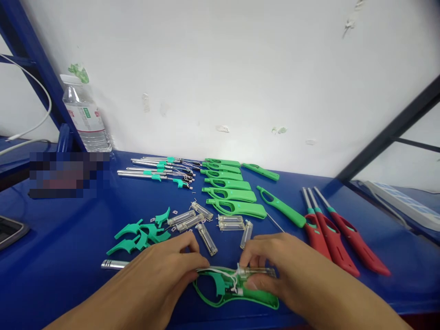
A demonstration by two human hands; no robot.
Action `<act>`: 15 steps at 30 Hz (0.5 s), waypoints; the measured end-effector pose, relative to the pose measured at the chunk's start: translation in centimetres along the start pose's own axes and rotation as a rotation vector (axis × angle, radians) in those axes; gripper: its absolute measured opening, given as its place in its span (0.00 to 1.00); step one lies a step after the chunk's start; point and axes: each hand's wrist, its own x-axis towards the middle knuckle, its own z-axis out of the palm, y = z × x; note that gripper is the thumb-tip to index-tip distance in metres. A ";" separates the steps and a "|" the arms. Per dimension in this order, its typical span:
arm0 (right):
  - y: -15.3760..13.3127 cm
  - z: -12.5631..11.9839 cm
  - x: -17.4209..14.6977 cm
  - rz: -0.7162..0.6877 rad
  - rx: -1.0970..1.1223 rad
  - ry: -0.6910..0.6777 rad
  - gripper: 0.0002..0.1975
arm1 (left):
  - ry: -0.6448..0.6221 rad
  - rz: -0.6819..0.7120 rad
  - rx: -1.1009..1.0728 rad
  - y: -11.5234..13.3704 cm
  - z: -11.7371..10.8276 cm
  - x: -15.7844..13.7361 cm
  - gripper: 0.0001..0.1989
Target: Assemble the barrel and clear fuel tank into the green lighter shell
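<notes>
Head view, items before you. One open green handle shell (254, 298), hollow side up, low at the middle of the bench, near its front edge (309, 316). Right hand (275, 256): thumb and fingers pinching one clear tank (257, 271) at the shell's upper rim. Left hand (172, 261): fingertips drawn close by white wires (234, 280) at the rim; whether they grip anything, you cannot tell. Teal trigger (220, 283), seated in the shell.

Handling, as judged: shell light, fairly stiff, best taken by its outer walls; tank light, smooth, perhaps slippery, best held along its sides; wires soft, easily snagged.

Room: loose tanks (206, 239) just beyond your fingers; red lighters (332, 240) near your right forearm; more open blue tabletop (85, 220) beyond your left forearm.
</notes>
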 end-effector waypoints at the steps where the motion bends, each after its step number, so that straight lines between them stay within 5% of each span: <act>1: 0.0 0.0 0.0 0.010 0.008 -0.008 0.09 | -0.003 -0.004 -0.003 0.1 0.0 0.0 0.23; 15: -0.7 -0.2 -0.2 0.027 0.035 -0.071 0.11 | 0.101 0.103 0.096 0.1 0.6 -0.8 0.18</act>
